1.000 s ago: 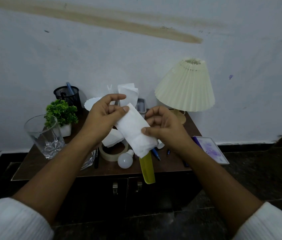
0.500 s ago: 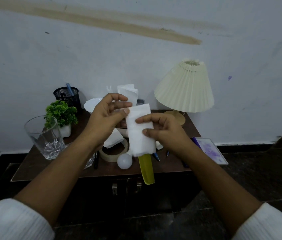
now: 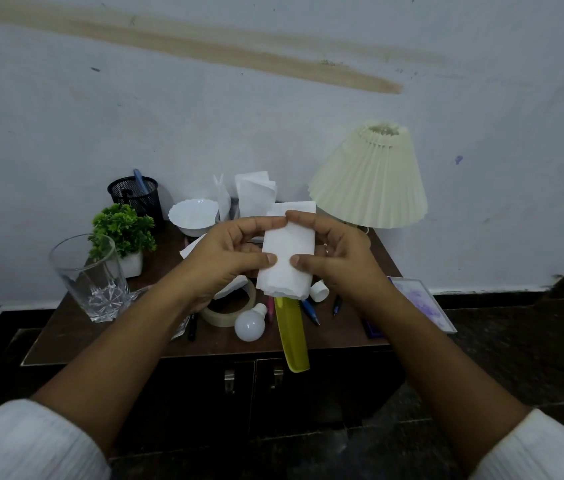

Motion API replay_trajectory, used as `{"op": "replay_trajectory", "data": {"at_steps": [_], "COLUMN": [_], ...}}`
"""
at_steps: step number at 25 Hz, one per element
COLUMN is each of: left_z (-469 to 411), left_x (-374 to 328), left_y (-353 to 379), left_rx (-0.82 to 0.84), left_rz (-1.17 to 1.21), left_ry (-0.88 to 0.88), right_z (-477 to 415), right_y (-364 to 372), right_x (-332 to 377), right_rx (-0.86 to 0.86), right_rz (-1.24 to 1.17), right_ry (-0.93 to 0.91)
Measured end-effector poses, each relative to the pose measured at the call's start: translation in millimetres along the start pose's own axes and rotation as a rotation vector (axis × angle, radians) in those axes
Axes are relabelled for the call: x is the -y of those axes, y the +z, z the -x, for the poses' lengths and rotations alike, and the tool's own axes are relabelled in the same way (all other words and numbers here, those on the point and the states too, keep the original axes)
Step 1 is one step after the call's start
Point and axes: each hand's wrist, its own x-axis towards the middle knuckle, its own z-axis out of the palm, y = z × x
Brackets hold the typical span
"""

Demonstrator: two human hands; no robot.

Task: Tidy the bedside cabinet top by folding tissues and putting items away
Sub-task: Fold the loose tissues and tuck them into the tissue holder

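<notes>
I hold a white tissue (image 3: 287,261) upright above the dark wooden bedside cabinet (image 3: 66,327). It is folded into a narrow strip with a ragged lower edge. My left hand (image 3: 228,258) grips its left side, thumb on the front and fingers over the top. My right hand (image 3: 336,258) grips the right side the same way. More white tissues (image 3: 256,195) stand at the back, and another tissue (image 3: 234,289) lies under my left hand.
On the cabinet are a glass tumbler (image 3: 90,278), a small potted plant (image 3: 123,230), a black mesh pen holder (image 3: 137,197), a white bowl (image 3: 194,216), a tape roll (image 3: 228,315), a light bulb (image 3: 249,325), a yellow comb (image 3: 292,337), pens (image 3: 310,311), a pleated lamp (image 3: 370,181) and a purple-printed card (image 3: 422,306).
The tissue has turned from tilted to upright and looks shorter and more compact. Both hands have closed in on its two sides and risen slightly.
</notes>
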Motion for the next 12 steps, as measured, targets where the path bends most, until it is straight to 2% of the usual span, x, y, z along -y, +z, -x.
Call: {"op": "replay_trajectory", "data": {"at_steps": [3,6,12], "left_z": [0.5,0.9,-0.4], "left_x": [-0.7,-3.4,0.0], "left_y": [-2.0,1.0,1.9], "left_rx": [0.028,-0.012,-0.078], "left_rz": [0.005,0.046,0.049], "left_ry": [0.002,0.006,0.035], "right_z": [-0.5,-0.4,-2.3], "right_y": [-5.5,-8.4,-6.3], "right_x": [0.8,-2.2,-5.3], "right_rx": [0.027,0.029,-0.023], "right_rz": [-0.021,-0.04,-0.013], "right_ry": [0.056,0.093,0.035]}}
